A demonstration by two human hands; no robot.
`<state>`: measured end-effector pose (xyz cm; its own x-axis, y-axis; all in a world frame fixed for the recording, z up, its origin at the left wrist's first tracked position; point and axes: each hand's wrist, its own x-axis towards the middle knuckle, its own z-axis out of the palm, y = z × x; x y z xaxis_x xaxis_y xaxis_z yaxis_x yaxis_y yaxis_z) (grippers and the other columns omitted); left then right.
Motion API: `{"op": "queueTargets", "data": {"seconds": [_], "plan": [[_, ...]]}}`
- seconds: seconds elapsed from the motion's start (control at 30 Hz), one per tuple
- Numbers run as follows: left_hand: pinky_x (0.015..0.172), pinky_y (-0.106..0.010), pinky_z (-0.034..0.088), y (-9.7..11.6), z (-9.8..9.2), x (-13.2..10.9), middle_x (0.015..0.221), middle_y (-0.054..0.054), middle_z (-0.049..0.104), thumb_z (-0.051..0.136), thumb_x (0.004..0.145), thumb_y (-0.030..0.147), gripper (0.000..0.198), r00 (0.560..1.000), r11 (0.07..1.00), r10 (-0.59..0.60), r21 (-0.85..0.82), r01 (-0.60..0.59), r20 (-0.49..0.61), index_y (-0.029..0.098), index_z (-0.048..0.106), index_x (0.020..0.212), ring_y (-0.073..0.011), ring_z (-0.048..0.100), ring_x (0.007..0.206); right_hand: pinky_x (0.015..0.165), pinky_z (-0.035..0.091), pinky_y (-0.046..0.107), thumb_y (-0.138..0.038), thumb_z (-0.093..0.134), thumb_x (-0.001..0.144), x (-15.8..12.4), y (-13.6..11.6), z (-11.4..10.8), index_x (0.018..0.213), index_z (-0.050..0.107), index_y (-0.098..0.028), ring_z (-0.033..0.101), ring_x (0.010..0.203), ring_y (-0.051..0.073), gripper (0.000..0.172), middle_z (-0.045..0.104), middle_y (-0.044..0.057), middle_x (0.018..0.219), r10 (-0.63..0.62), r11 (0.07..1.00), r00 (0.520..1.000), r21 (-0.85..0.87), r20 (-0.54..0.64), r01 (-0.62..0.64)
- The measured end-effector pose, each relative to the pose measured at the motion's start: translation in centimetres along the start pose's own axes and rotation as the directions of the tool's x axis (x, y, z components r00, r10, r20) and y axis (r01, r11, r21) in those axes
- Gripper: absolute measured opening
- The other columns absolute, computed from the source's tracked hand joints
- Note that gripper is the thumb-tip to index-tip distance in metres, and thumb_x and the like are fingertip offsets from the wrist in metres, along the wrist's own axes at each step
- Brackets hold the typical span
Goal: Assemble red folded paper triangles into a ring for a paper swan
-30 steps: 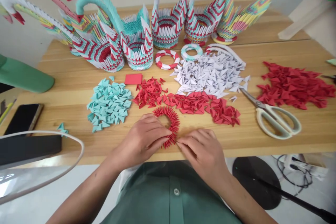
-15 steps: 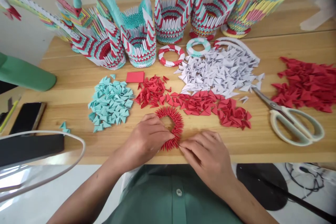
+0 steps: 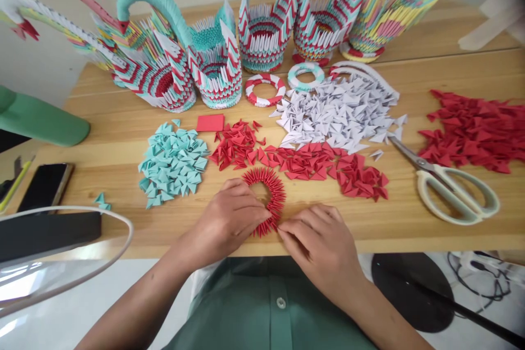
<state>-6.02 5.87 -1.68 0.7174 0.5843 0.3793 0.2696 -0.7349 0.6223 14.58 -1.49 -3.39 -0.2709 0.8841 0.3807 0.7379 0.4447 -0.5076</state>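
Note:
A ring of red folded-paper pieces [image 3: 278, 192] lies near the table's front edge. My left hand [image 3: 233, 213] is closed on the ring's left and lower side, its fingers covering that part. At the ring's lower right, my right hand [image 3: 318, 240] has thumb and forefinger pinched together against the edge; whatever is between those fingertips is too small to make out. Behind the ring spreads a pile of loose red pieces [image 3: 305, 161]. Turquoise pieces [image 3: 174, 164] are heaped to the left, white ones [image 3: 338, 112] further back on the right.
Several paper swans [image 3: 215, 85] stand along the back. Scissors [image 3: 455, 191] and another red pile [image 3: 479, 131] are on the right. A phone [image 3: 46, 187], a green bottle [image 3: 45, 117] and a white cable [image 3: 127, 235] are at left. Two paper rings [image 3: 266, 99] lie mid-table.
The view has shifted slightly, moving the swans a little lower and the scissors a little left. Both hands keep nearly the same pose at the red ring.

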Motion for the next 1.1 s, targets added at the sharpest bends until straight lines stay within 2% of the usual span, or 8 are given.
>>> {"op": "queueTargets", "data": {"seconds": [0.63,0.9,1.1], "plan": [[0.082,-0.035,0.046,-0.33,0.24,0.01,0.082,-0.005,0.073,0.055,0.097,0.011,0.017,0.998,0.999,0.041,0.004,-0.041,-0.040,0.016,0.068,0.088,-0.0162,0.065,0.079,0.073,0.034,0.035,-0.012,0.058,0.094,0.40,-0.41,0.37,0.077,0.062,-0.017,0.053,0.069,0.016,0.018,0.064,0.001,0.070,-0.043,0.996,0.999,-0.080,-0.032,0.041],[0.080,-0.034,0.046,-0.35,0.13,0.08,0.077,-0.003,0.071,0.050,0.100,0.012,0.021,0.995,0.997,0.054,0.054,-0.049,-0.088,0.016,0.068,0.090,-0.0152,0.063,0.074,0.076,0.036,0.034,-0.020,0.061,0.096,-0.25,-0.11,-0.20,0.086,0.069,-0.019,0.058,0.071,0.016,0.012,0.067,0.001,0.074,0.028,0.999,0.999,0.019,-0.038,-0.028],[0.080,-0.034,0.045,-0.46,0.02,-0.08,0.077,-0.003,0.071,0.046,0.101,0.015,0.024,0.996,0.997,0.041,0.075,-0.035,-0.076,0.017,0.068,0.092,-0.0146,0.062,0.073,0.075,0.036,0.034,-0.023,0.059,0.097,0.06,-0.23,0.10,0.088,0.069,-0.020,0.058,0.072,0.016,0.014,0.068,0.001,0.075,0.021,0.999,0.999,0.027,-0.028,-0.020]]}}
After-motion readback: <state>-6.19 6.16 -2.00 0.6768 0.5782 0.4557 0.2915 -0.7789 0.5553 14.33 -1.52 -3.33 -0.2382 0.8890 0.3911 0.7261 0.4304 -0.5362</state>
